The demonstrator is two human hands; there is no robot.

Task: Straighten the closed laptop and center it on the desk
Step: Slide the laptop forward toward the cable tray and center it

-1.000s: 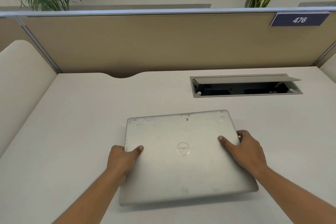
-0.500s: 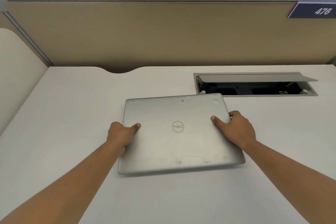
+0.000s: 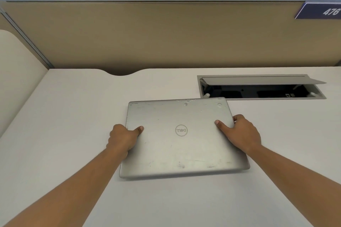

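Note:
A closed silver laptop [image 3: 182,145] with a round logo on its scuffed lid lies flat on the pale desk [image 3: 73,116], near the middle and slightly turned, its right side a little farther back. My left hand [image 3: 122,138] grips its left edge with the thumb on the lid. My right hand [image 3: 239,131] holds the right edge the same way, fingers curled under the side. The laptop's far right corner lies close to the front rim of the cable box.
An open cable box [image 3: 258,88] with a raised grey flap is sunk into the desk at the back right. A tan partition [image 3: 166,35] with a number plate [image 3: 321,11] closes the back; a cream side panel [image 3: 16,72] stands at the left. Plants rise behind the partition.
Both hands have slid the laptop away from me toward the back of the desk, up to the cable box's front rim. The grip on both edges is unchanged.

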